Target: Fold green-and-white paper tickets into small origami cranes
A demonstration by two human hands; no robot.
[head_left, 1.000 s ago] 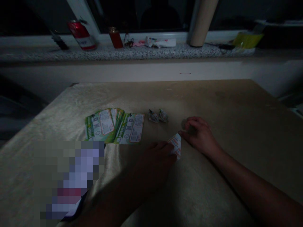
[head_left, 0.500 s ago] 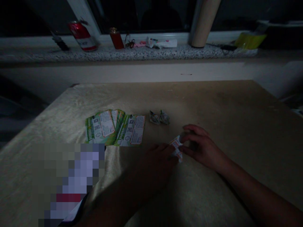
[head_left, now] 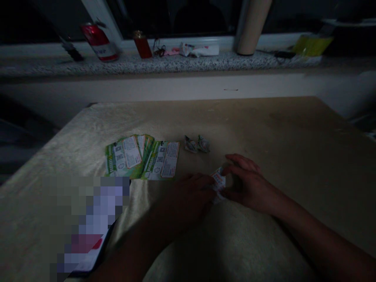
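Observation:
Both of my hands meet over a small folded paper (head_left: 219, 181), white with orange print, on a beige table (head_left: 279, 133). My left hand (head_left: 190, 196) lies in shadow with its fingertips pressed on the paper's left side. On the paper's right side my right hand (head_left: 245, 180) curls its fingers round the edge and pinches it. Behind the hands lie two small folded paper pieces (head_left: 196, 144), side by side. A fan of green and white leaflets (head_left: 142, 156) is spread to their left.
A dim stone windowsill (head_left: 176, 64) runs along the back with a red can (head_left: 100, 42), a red lighter (head_left: 142, 45), wrappers, a beige cylinder (head_left: 249, 27) and a yellow packet (head_left: 311, 45). A blurred-out flat object (head_left: 88, 223) lies at the near left.
My right hand has drawn closer to my left and curled round the paper, which has become narrower and more folded. The left hand has barely moved.

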